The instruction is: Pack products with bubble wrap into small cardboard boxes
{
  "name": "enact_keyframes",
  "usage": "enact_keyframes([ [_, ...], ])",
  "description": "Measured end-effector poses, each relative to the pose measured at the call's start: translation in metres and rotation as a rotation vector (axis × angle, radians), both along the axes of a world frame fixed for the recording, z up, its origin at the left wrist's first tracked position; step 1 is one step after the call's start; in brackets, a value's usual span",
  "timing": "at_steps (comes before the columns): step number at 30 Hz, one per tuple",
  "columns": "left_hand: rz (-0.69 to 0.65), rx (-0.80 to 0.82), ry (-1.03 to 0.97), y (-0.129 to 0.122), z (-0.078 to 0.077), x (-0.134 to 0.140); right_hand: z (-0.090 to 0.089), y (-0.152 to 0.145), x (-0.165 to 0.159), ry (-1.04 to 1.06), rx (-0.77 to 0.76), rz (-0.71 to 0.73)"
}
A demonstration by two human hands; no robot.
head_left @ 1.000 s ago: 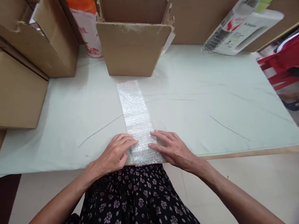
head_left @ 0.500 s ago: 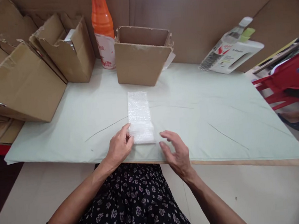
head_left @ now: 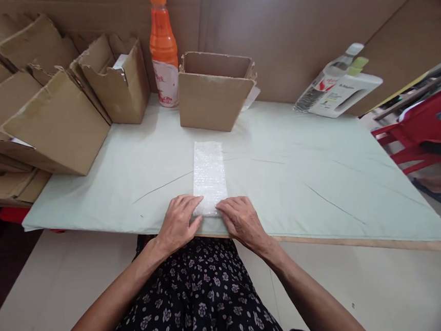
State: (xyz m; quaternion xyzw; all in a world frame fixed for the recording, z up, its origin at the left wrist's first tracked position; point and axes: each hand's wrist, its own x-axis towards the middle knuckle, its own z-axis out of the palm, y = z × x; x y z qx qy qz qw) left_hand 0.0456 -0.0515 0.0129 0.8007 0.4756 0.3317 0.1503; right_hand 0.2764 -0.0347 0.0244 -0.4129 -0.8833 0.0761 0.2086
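A clear strip of bubble wrap (head_left: 209, 169) lies flat on the pale green tablecloth, its long side pointing away from me. My left hand (head_left: 179, 218) has the near left corner between thumb and fingers. At the near right corner, my right hand (head_left: 241, 217) grips the edge, its fingers bent over the wrap and the thumb close below. Part of the near edge is hidden under my fingers.
Beyond the wrap stands an open cardboard box (head_left: 214, 99), beside an orange bottle (head_left: 164, 52). More cardboard boxes (head_left: 58, 125) crowd the left. A clear bottle (head_left: 321, 82) and a white jug (head_left: 347, 95) lean at the back right. A red chair (head_left: 433, 121) is off the table's right end.
My right hand has come in from the right onto the wrap's near right corner. The folded-looking band at the wrap's near end no longer shows. The view has shifted slightly.
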Motion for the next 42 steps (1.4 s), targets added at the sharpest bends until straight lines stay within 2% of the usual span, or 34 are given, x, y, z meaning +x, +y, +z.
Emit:
enact_keyframes([
  [3,-0.031,-0.048,0.029,0.000,-0.002,0.001,0.002,-0.001,0.003,0.010,-0.041,0.036],
  [7,-0.067,-0.077,0.056,0.004,0.002,0.004,-0.008,0.006,0.004,0.033,-0.009,0.008],
  [9,-0.039,-0.079,0.037,0.006,0.005,0.004,-0.011,0.012,0.003,0.106,-0.012,-0.022],
  [13,0.044,-0.129,-0.086,0.018,0.009,0.002,-0.007,0.020,0.003,0.228,-0.165,-0.070],
  [15,0.092,-0.144,-0.111,0.027,0.008,0.001,-0.001,0.021,0.003,0.273,-0.140,-0.142],
  [17,0.131,-0.136,-0.090,0.035,0.004,0.003,0.005,0.020,0.004,0.279,-0.039,-0.201],
  [19,0.157,-0.118,-0.044,0.042,0.000,0.006,0.007,0.019,0.003,0.217,0.018,-0.157],
  [22,0.175,-0.066,0.003,0.046,-0.001,0.010,0.003,0.023,-0.001,0.080,-0.014,-0.005],
  [25,0.067,-0.030,-0.013,0.041,0.005,0.007,-0.003,0.030,-0.005,0.092,-0.053,-0.007],
  [27,-0.033,-0.066,-0.044,0.036,0.011,0.001,-0.003,0.033,-0.006,0.165,-0.145,-0.027],
  [30,-0.044,-0.161,-0.108,0.031,0.017,-0.005,0.003,0.032,-0.003,0.236,-0.312,-0.007],
  [32,0.014,-0.178,-0.100,0.034,0.016,-0.006,0.007,0.029,-0.002,0.234,-0.262,-0.053],
  [34,0.071,-0.159,-0.029,0.042,0.012,-0.004,0.009,0.026,-0.001,0.192,-0.118,-0.126],
  [36,0.118,-0.132,0.043,0.050,0.007,-0.001,0.008,0.025,-0.003,0.109,-0.028,-0.122],
  [39,0.150,-0.082,0.039,0.053,0.007,0.001,0.003,0.029,-0.007,0.003,0.002,-0.022],
  [42,0.052,-0.089,-0.059,0.043,0.013,-0.004,0.000,0.035,-0.009,0.074,-0.055,-0.022],
])
